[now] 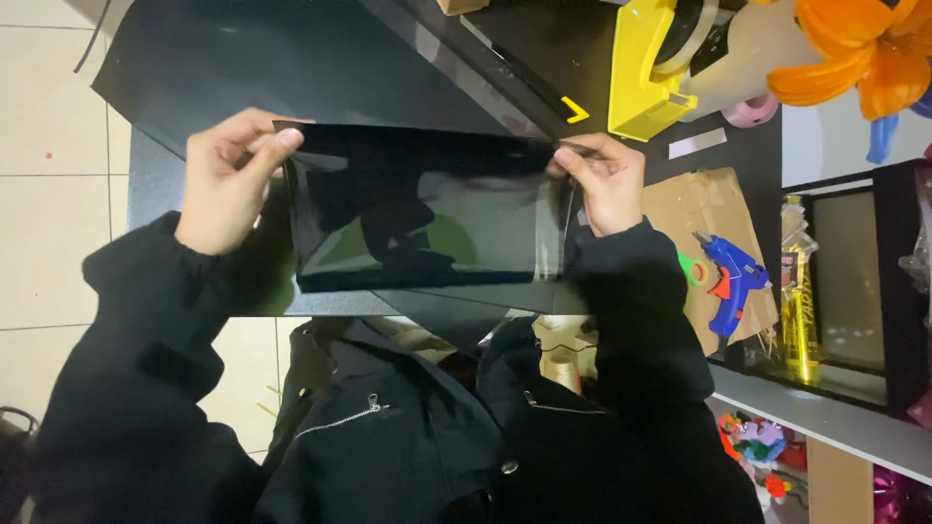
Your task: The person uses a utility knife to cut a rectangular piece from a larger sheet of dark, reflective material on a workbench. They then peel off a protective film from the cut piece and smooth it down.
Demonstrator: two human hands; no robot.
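Note:
I hold a glossy black sheet (427, 209) stretched flat between both hands above a black table (291, 68). My left hand (228, 180) pinches its upper left corner between thumb and fingers. My right hand (604, 180) pinches the upper right edge, where a clear film seems to lift off the sheet. The sheet mirrors my dark jacket. Both sleeves are black.
A yellow tape dispenser (646, 73) stands at the back right beside orange artificial flowers (854, 53). A blue glue gun (730, 281) lies on a piece of cardboard (704, 209). A white shelf edge (825, 412) runs on the right. Tiled floor (49, 146) shows at left.

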